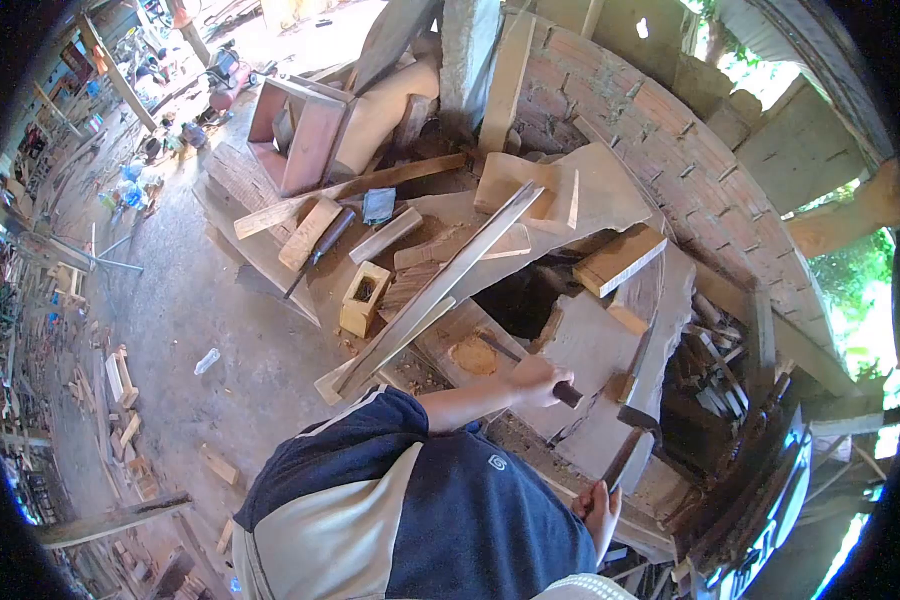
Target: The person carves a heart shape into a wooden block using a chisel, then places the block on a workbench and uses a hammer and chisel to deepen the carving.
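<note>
My left hand [538, 381] is closed around a chisel; its dark handle end [568, 394] sticks out beyond the fist. The chisel's blade [500, 345] points at a wooden block [455, 340] with a paler worked patch. Lower in the view, my right hand [599, 508] grips the handle of a hammer [627, 458] with a dark head. The hammer head is apart from the chisel. Part of the right hand is hidden behind my shirt. Beneath both hands lies a thick wooden slab [595, 340] with a large dark hole beside it.
A long wooden strip [445, 285] lies slanted across the bench. Near it are a hollowed wooden block [365, 297], a dark-handled tool [330, 240] and a blue box [378, 205]. A wooden box frame [298, 135] stands behind. A brick wall [660, 140] rises at right.
</note>
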### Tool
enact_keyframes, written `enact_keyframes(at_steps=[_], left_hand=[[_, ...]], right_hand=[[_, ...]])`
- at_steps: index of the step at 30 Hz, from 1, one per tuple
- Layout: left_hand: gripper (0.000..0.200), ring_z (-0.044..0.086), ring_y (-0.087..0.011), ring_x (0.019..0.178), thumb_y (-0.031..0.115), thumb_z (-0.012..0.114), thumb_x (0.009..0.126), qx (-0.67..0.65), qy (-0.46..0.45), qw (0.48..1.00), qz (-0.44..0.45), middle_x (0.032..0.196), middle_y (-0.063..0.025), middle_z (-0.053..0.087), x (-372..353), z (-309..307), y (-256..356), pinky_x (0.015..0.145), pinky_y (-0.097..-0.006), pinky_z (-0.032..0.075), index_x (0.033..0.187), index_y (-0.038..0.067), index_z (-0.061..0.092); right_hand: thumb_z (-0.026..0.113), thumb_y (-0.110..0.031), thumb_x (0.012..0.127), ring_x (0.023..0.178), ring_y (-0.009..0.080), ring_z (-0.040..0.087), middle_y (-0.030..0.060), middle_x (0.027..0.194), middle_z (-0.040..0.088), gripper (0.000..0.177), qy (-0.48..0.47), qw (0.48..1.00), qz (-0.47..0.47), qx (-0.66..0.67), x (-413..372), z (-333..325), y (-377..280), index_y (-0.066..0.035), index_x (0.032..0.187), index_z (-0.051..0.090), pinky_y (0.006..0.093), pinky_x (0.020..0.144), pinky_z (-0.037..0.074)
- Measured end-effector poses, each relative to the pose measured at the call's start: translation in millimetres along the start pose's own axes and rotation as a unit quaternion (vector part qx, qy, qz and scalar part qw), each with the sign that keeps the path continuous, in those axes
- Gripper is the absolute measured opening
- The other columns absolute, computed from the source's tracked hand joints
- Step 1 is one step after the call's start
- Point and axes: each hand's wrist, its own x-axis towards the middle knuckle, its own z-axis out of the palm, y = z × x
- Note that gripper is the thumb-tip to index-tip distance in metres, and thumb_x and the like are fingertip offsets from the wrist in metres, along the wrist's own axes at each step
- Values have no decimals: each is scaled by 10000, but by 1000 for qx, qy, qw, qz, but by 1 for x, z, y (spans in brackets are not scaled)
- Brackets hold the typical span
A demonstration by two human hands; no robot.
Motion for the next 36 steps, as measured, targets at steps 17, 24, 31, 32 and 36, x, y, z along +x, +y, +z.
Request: enact_keyframes(at_steps=[17, 24, 31, 32, 36], left_hand=[[198, 676, -307, 766, 224, 704, 728, 26, -43, 999, 1, 809, -82, 685, -1, 6, -13, 675, -451, 511, 911, 172, 650], [181, 672, -311, 749, 210, 704, 730, 12, -52, 999, 9, 786, -90, 672, -12, 12, -13, 658, -450, 506, 891, 152, 645], [195, 664, -314, 736, 219, 734, 703, -9, -49, 998, -34, 764, -79, 667, -1, -9, 4, 650, -448, 501, 864, 156, 644], [202, 665, -314, 742, 222, 731, 706, 4, -71, 996, -51, 776, -76, 672, 1, -7, 1, 654, -449, 504, 876, 161, 642], [205, 677, -328, 725, 236, 690, 728, 16, -57, 998, -39, 750, -102, 679, 0, -2, -5, 644, -462, 512, 921, 177, 660]], right_hand=[[582, -108, 945, 542, 122, 449, 28, 681, 483, 123, -22, 994, 102, -12, 20, 25, 25, -81, 921, 464, 251, 462, 351], [539, -123, 959, 480, 90, 406, 4, 655, 459, 89, -14, 999, 29, -11, 14, 4, -1, -106, 942, 453, 260, 413, 338], [537, -139, 965, 488, 96, 402, -3, 651, 437, 116, -36, 995, 96, -10, 20, 13, 8, -111, 926, 432, 254, 420, 328], [543, -136, 961, 493, 99, 401, -2, 651, 436, 123, -81, 994, 71, -4, 26, 11, 15, -112, 913, 432, 251, 429, 327], [516, -134, 973, 481, 90, 397, -5, 645, 432, 90, -75, 996, 51, 0, 16, 6, 2, -106, 931, 441, 240, 414, 313]])
